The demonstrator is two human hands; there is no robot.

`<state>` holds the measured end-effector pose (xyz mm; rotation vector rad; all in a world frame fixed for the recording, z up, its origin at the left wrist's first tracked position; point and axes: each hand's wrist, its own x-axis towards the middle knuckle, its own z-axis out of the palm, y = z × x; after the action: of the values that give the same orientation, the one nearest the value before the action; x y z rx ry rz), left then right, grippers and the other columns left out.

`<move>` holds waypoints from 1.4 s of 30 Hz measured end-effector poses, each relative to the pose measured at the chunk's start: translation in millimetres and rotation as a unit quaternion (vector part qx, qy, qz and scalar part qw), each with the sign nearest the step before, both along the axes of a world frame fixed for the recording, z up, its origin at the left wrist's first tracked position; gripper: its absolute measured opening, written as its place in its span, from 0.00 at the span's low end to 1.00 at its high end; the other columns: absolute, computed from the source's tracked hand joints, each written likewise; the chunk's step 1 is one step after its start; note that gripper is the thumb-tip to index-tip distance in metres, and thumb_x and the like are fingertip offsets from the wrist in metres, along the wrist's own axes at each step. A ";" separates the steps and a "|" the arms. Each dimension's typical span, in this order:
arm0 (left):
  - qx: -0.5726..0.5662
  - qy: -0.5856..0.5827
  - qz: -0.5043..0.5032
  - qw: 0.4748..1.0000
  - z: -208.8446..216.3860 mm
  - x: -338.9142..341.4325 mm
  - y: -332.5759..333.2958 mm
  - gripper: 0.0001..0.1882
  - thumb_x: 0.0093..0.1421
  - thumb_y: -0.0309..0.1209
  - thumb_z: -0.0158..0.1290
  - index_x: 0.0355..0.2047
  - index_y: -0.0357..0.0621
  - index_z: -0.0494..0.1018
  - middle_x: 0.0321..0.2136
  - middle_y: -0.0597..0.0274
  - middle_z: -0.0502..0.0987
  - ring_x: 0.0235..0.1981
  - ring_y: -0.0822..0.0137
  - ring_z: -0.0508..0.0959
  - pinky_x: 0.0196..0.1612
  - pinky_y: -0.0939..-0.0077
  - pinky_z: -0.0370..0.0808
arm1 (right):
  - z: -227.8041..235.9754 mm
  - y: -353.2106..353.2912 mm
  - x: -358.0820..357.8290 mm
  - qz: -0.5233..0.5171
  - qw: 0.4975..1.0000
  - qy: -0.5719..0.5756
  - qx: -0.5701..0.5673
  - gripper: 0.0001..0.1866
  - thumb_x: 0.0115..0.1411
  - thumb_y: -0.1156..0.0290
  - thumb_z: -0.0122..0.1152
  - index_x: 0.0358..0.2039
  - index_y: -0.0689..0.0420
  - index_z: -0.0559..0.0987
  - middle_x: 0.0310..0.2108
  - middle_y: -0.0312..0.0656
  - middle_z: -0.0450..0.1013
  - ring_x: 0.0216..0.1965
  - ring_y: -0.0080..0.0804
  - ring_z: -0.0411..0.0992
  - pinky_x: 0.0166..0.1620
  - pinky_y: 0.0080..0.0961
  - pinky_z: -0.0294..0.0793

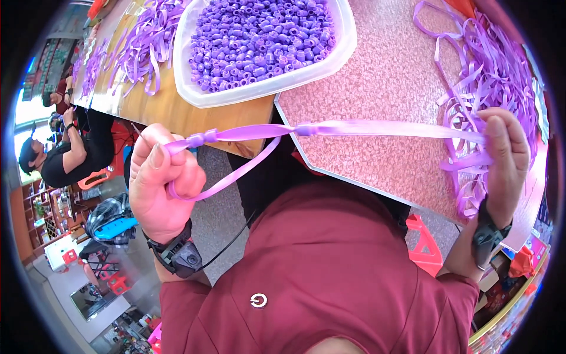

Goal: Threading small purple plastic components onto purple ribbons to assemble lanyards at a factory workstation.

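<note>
Tabletop [371, 88]: pink, speckled, pale-edged. Tub [345, 29]: translucent white plastic, rounded corners, heaped with hollow, barrel-shaped beads [259, 47], purple. Ribbon heap [498, 65]: glossy purple, tangled, at right. Held ribbon [389, 128]: flat, satiny lilac, drawn out across the tabletop's near edge, slack loop at left. Left hand [165, 183]: curled, gripping it. Right hand [508, 156]: grasping its other side. Purple pieces [201, 138], two: small, on the held ribbon.

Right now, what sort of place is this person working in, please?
Probably a small workshop for handwork: a white tub of many small purple pieces and a large heap of purple ribbons lie on the worktops, and another person in black is near them, at left.
</note>
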<state>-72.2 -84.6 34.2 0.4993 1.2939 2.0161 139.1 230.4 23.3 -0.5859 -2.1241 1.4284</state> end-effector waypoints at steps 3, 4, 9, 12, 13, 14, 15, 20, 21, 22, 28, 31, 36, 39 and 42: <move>-0.007 0.028 0.036 0.999 0.2 -3.6 -9.7 0.10 0.61 0.32 0.44 0.26 0.40 0.62 0.13 0.70 0.57 0.08 0.81 0.53 0.11 0.84 0.48 | -5.9 42.1 21.3 -0.129 0.991 -0.011 0.013 0.10 0.60 0.68 0.51 0.36 0.59 0.77 0.28 0.26 0.69 0.25 0.09 0.58 0.28 0.07 0.54; -0.006 0.030 0.061 0.998 0.7 -7.2 -15.0 0.10 0.61 0.32 0.44 0.27 0.40 0.62 0.14 0.71 0.56 0.09 0.81 0.52 0.11 0.84 0.48 | -4.8 53.4 25.2 -0.152 0.988 -0.009 0.041 0.10 0.60 0.67 0.51 0.37 0.58 0.77 0.28 0.26 0.68 0.24 0.08 0.56 0.27 0.07 0.52; 0.008 0.031 0.083 0.996 0.1 -20.4 -35.6 0.09 0.63 0.32 0.41 0.28 0.42 0.60 0.14 0.73 0.53 0.09 0.82 0.50 0.12 0.85 0.48 | -8.7 104.2 45.0 -0.188 0.982 0.012 0.030 0.13 0.60 0.66 0.51 0.40 0.60 0.76 0.30 0.28 0.70 0.26 0.11 0.61 0.30 0.08 0.57; 0.010 0.025 0.064 0.998 -3.0 -22.9 -33.9 0.09 0.63 0.32 0.41 0.28 0.41 0.60 0.14 0.73 0.53 0.09 0.81 0.50 0.12 0.85 0.48 | -10.6 119.1 46.2 -0.227 0.872 -0.154 0.406 0.14 0.59 0.65 0.52 0.42 0.58 0.76 0.38 0.36 0.72 0.37 0.21 0.68 0.42 0.16 0.64; 0.008 0.022 0.064 0.998 -3.6 -23.6 -33.2 0.09 0.63 0.32 0.41 0.28 0.41 0.60 0.14 0.73 0.53 0.09 0.81 0.50 0.12 0.85 0.48 | -9.6 113.3 44.3 -0.225 0.872 -0.157 0.405 0.14 0.59 0.65 0.52 0.42 0.58 0.76 0.38 0.36 0.72 0.37 0.21 0.68 0.42 0.16 0.64; 0.008 0.031 0.047 0.998 -4.0 -23.8 -32.0 0.09 0.63 0.32 0.41 0.27 0.41 0.60 0.14 0.72 0.53 0.09 0.81 0.50 0.12 0.84 0.48 | -7.9 103.8 41.3 -0.255 0.787 -0.204 0.524 0.14 0.59 0.65 0.52 0.42 0.58 0.75 0.41 0.38 0.71 0.43 0.25 0.67 0.47 0.20 0.62; 0.009 0.040 0.031 0.999 -4.2 -23.3 -31.1 0.09 0.63 0.32 0.41 0.27 0.41 0.60 0.14 0.72 0.54 0.09 0.81 0.50 0.12 0.84 0.48 | -3.6 90.2 33.0 -0.276 0.682 -0.245 0.631 0.14 0.59 0.65 0.52 0.42 0.57 0.75 0.45 0.41 0.70 0.48 0.29 0.66 0.52 0.23 0.60; 0.002 0.048 0.015 0.999 -1.2 -14.3 -31.8 0.10 0.61 0.32 0.44 0.26 0.40 0.61 0.15 0.70 0.55 0.09 0.80 0.52 0.12 0.83 0.48 | 5.3 9.5 -15.2 -0.194 0.845 -0.061 0.495 0.12 0.55 0.71 0.57 0.40 0.59 0.76 0.43 0.42 0.71 0.46 0.33 0.68 0.50 0.25 0.64; 0.000 0.042 0.001 0.999 1.4 -10.8 -29.5 0.11 0.60 0.33 0.45 0.26 0.39 0.61 0.15 0.69 0.56 0.09 0.80 0.53 0.12 0.83 0.48 | 5.2 -9.8 -20.6 -0.122 0.903 -0.024 0.411 0.12 0.55 0.73 0.55 0.41 0.62 0.75 0.45 0.44 0.69 0.49 0.33 0.66 0.51 0.26 0.62; -0.005 0.058 0.002 0.998 2.2 -7.7 -25.1 0.11 0.59 0.33 0.47 0.26 0.38 0.61 0.15 0.67 0.58 0.09 0.79 0.55 0.11 0.83 0.49 | 5.2 -28.0 -26.1 -0.048 0.946 0.012 0.321 0.13 0.56 0.74 0.54 0.41 0.65 0.74 0.47 0.47 0.67 0.51 0.34 0.64 0.53 0.28 0.61; -0.003 0.093 -0.069 0.993 4.8 3.8 -9.7 0.13 0.59 0.37 0.48 0.25 0.40 0.62 0.14 0.69 0.57 0.07 0.80 0.53 0.10 0.82 0.49 | -5.0 -114.4 -89.3 0.290 0.948 0.065 0.112 0.22 0.49 0.74 0.60 0.47 0.63 0.70 0.46 0.47 0.67 0.51 0.35 0.63 0.53 0.29 0.60; 0.000 0.099 -0.073 0.992 8.5 10.5 -15.2 0.14 0.60 0.37 0.47 0.25 0.40 0.62 0.13 0.69 0.56 0.07 0.80 0.53 0.10 0.82 0.49 | -14.6 -147.2 -114.8 0.364 0.924 0.119 0.026 0.26 0.49 0.74 0.61 0.50 0.62 0.68 0.45 0.48 0.67 0.49 0.34 0.65 0.52 0.28 0.61; 0.053 0.001 -0.023 0.998 -1.4 8.4 -29.6 0.12 0.57 0.33 0.50 0.26 0.35 0.68 0.16 0.62 0.69 0.12 0.80 0.60 0.14 0.85 0.54 | -7.2 -151.6 -117.0 0.404 0.880 -0.017 -0.249 0.08 0.56 0.76 0.54 0.37 0.62 0.75 0.32 0.33 0.71 0.34 0.15 0.65 0.38 0.12 0.63; 0.019 -0.034 -0.009 0.999 -9.4 7.5 -35.2 0.11 0.58 0.32 0.49 0.27 0.35 0.68 0.15 0.66 0.68 0.12 0.81 0.60 0.15 0.85 0.54 | -0.6 -146.0 -112.9 0.395 0.836 -0.041 -0.379 0.07 0.57 0.74 0.53 0.35 0.63 0.74 0.32 0.35 0.71 0.35 0.17 0.66 0.40 0.14 0.64; -0.001 -0.023 -0.044 0.999 -15.5 3.6 -37.0 0.09 0.58 0.31 0.48 0.31 0.35 0.69 0.16 0.68 0.68 0.13 0.82 0.61 0.17 0.87 0.57 | -2.0 -147.2 -108.9 0.379 0.867 -0.043 -0.321 0.07 0.57 0.75 0.52 0.35 0.63 0.74 0.33 0.36 0.71 0.36 0.18 0.67 0.42 0.16 0.65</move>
<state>-68.5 -121.6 18.7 0.4976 1.2258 1.9412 30.2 83.2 21.3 0.0171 -1.9955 2.6344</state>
